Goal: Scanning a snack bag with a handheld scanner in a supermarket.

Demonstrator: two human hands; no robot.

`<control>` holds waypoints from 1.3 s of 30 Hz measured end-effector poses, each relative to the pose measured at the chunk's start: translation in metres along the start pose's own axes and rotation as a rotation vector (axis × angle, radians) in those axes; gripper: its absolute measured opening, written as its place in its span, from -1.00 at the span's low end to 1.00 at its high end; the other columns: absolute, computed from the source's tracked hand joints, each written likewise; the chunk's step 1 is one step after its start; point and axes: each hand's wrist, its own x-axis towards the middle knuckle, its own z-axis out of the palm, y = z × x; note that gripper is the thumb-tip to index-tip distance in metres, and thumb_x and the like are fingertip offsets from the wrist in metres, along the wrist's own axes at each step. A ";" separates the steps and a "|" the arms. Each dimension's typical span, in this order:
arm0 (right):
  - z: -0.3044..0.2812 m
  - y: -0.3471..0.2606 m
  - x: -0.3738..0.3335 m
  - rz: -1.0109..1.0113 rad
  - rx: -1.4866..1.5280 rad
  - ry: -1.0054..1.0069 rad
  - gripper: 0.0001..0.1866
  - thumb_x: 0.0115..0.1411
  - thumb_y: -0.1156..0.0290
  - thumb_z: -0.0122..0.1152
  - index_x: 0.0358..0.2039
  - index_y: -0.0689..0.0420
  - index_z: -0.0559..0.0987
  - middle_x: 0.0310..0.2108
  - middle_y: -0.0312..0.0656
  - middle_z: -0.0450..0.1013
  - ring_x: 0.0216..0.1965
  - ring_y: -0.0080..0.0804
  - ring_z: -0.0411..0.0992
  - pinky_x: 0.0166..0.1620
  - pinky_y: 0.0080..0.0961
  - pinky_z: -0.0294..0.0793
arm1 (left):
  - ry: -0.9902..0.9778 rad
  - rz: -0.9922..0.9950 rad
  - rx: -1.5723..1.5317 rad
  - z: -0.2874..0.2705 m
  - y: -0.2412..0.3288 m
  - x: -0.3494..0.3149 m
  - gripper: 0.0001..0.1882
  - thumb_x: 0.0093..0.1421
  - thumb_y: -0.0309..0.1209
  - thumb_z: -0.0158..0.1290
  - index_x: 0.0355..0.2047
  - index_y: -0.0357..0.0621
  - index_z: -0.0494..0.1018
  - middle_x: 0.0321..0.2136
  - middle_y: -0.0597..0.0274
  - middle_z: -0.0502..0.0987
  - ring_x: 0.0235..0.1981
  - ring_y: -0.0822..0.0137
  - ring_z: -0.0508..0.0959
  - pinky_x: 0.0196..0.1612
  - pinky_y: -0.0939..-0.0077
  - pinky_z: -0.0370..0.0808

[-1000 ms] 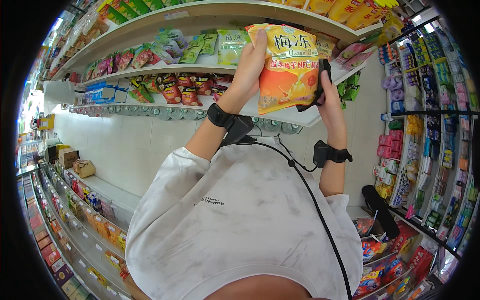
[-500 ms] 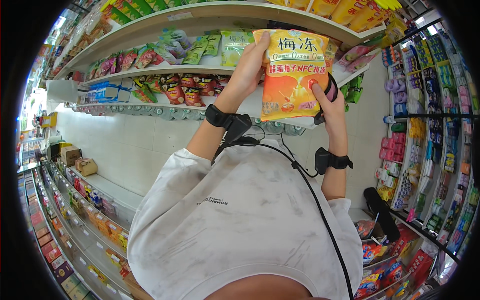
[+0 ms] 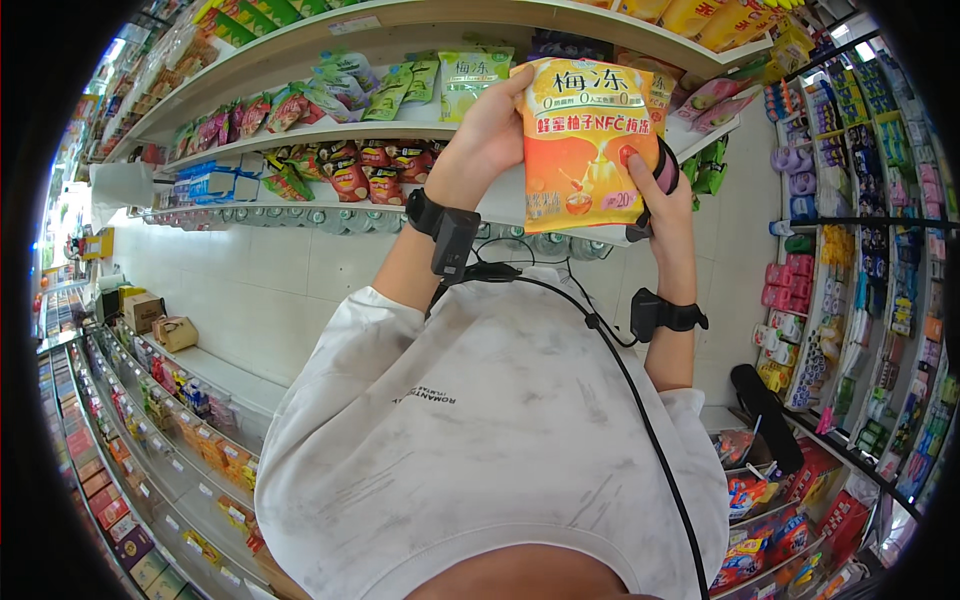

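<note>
An orange and yellow snack bag (image 3: 585,160) stands upright in front of me, its printed front turned toward me. My left hand (image 3: 485,140) grips it by the upper left side, with the thumb at the corner and the other fingers mostly hidden. On the lower right side my right hand (image 3: 665,195) holds the bag, thumb pressed on its front and fingers behind it. A black loop-shaped thing (image 3: 667,168) shows by the right hand; I cannot tell what it is. Just behind the bag, a green pouch (image 3: 470,80) stands on the shelf.
A curved-looking white shelf (image 3: 300,133) ahead carries several snack pouches, with red packets (image 3: 345,178) lower down. Racks of small goods (image 3: 830,250) rise on the right. Another stocked shelf (image 3: 180,420) runs along the left. A black cable (image 3: 640,420) hangs down over my shirt.
My left hand has turned at the wrist and shifted slightly left and down, its thumb now nearer the bag's edge. The bag has risen slightly; my right hand keeps its hold.
</note>
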 end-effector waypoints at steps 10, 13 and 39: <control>0.008 -0.003 -0.008 0.030 0.113 0.086 -0.53 0.19 0.26 0.34 -0.02 0.34 0.50 -0.14 -0.17 0.54 -0.21 -0.57 0.52 -0.12 -0.60 0.49 | -0.058 -0.003 -0.012 -0.008 -0.004 0.002 -0.55 0.42 -0.15 -0.17 0.13 -0.23 0.28 0.09 0.02 0.44 0.10 0.14 0.47 0.16 0.16 0.44; 0.010 -0.003 -0.007 -0.019 0.117 0.129 -0.49 0.16 0.24 0.37 -0.01 0.34 0.49 -0.13 -0.18 0.53 -0.20 -0.56 0.51 -0.11 -0.59 0.47 | -0.071 0.066 0.105 0.004 -0.016 -0.012 -0.54 0.35 -0.17 0.00 0.10 -0.23 0.31 0.01 0.10 0.50 0.00 0.27 0.55 0.03 0.35 0.56; 0.011 -0.030 -0.015 -0.223 0.047 0.344 -0.68 0.24 0.11 0.27 -0.34 0.12 0.51 -0.59 -0.49 0.33 -0.63 -0.74 0.21 -0.58 -0.70 0.17 | -0.184 0.378 0.847 0.017 -0.021 -0.045 -0.66 0.23 -0.43 0.17 -0.04 -0.33 0.43 -0.15 0.21 0.58 -0.19 0.48 0.56 -0.12 0.55 0.53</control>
